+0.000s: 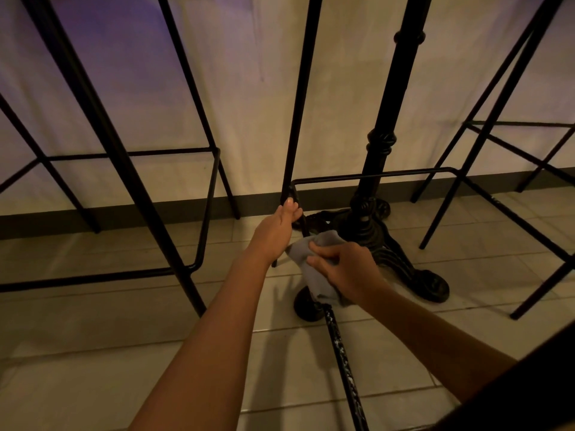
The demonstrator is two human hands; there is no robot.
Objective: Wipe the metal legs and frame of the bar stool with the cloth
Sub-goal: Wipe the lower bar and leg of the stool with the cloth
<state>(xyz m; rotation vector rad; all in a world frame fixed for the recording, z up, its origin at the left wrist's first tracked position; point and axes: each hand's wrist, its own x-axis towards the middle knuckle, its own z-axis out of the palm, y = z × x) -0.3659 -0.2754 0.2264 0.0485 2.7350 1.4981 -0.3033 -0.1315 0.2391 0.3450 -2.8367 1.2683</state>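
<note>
Wiping underway, centre frame: my left hand grips the thin black metal stool leg (steadying it), my right hand clutches the crumpled grey cloth; next, rub lower.

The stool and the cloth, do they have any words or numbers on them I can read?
None: no words, numbers or signs show anywhere.
The cloth in the right hand is plain grey.
The stool leg that the left hand holds is bare black metal.
</note>
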